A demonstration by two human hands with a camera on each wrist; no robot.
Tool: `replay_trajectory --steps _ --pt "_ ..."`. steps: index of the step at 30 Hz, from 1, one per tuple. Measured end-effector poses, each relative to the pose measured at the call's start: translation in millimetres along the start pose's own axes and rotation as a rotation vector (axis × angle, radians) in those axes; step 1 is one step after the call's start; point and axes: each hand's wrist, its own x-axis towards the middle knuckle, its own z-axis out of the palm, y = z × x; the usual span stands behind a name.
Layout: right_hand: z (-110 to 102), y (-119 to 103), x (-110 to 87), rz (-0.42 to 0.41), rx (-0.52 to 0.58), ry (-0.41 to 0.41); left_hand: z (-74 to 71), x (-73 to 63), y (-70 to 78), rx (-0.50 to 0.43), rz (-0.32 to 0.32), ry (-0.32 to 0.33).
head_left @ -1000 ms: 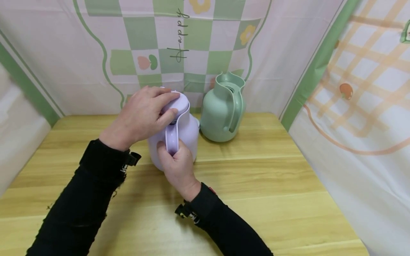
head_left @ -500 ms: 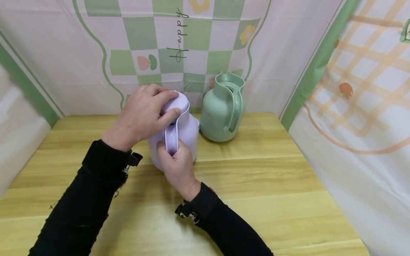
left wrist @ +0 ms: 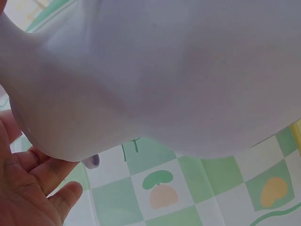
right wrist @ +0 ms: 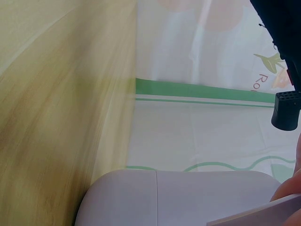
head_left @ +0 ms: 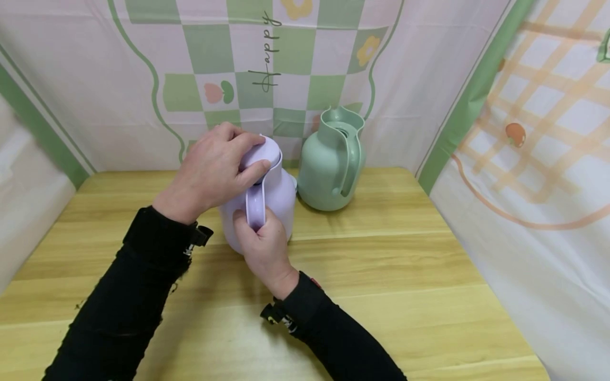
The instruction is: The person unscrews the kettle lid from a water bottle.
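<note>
A lilac thermos jug (head_left: 283,201) stands upright on the wooden table. My left hand (head_left: 205,172) reaches over its top and grips the round lid (head_left: 262,153) between thumb and fingers. Lower down, my right hand (head_left: 264,251) holds the jug's handle (head_left: 255,203), thumb along its left side. The left wrist view is mostly filled by the jug's pale body (left wrist: 188,75), with left fingers (left wrist: 47,174) by its neck and spout. In the right wrist view the jug's side (right wrist: 122,200) and part of the handle (right wrist: 263,214) appear at the bottom.
A green thermos jug (head_left: 321,174) stands behind and to the right, close beside the lilac one. The wooden table (head_left: 381,301) runs back to a hanging cloth (head_left: 295,53) with green checks. More printed cloth (head_left: 538,132) hangs along the right side.
The left hand has shifted very slightly, its thumb sliding a little to the right over the lid. My right hand and both jugs stay where they were.
</note>
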Motion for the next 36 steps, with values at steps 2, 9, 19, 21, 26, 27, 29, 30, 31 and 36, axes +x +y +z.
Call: replay_trajectory --steps 2,9,19,21,26,27,29,30,31,36 --pt "0.0 -0.4 -0.1 -0.002 -0.003 0.002 -0.3 0.0 0.1 0.004 -0.001 -0.002" --pt "-0.3 -1.3 -0.5 -0.005 -0.006 0.001 -2.1 -0.1 1.9 0.032 -0.006 -0.022" --pt "-0.8 -1.3 -1.2 -0.006 0.001 -0.018 -4.5 -2.2 3.0 0.077 0.020 -0.009" --pt "-0.8 -1.1 -1.2 -0.009 0.000 -0.018 -4.9 -2.8 2.9 0.087 0.024 -0.004" --pt "-1.0 -0.9 -1.5 -0.005 -0.001 -0.016 -4.8 -3.4 2.4 0.113 0.037 0.009" --pt "-1.0 -1.2 -1.5 -0.004 -0.001 -0.017 -4.8 -3.5 2.3 0.117 0.039 0.014" --pt "-1.0 -1.5 -1.5 -0.002 -0.001 -0.017 -4.7 -3.9 2.1 0.120 0.041 0.023" --pt "-1.0 -1.7 -1.6 -0.002 -0.002 -0.017 -4.7 -4.2 1.9 0.121 0.043 0.029" --pt "-1.0 -1.8 -1.6 -0.002 -0.005 -0.016 -4.5 -4.4 1.8 0.120 0.047 0.035" --pt "-0.7 -0.3 -1.4 -0.006 -0.006 -0.012 -3.5 -5.2 1.0 0.121 0.073 0.077"
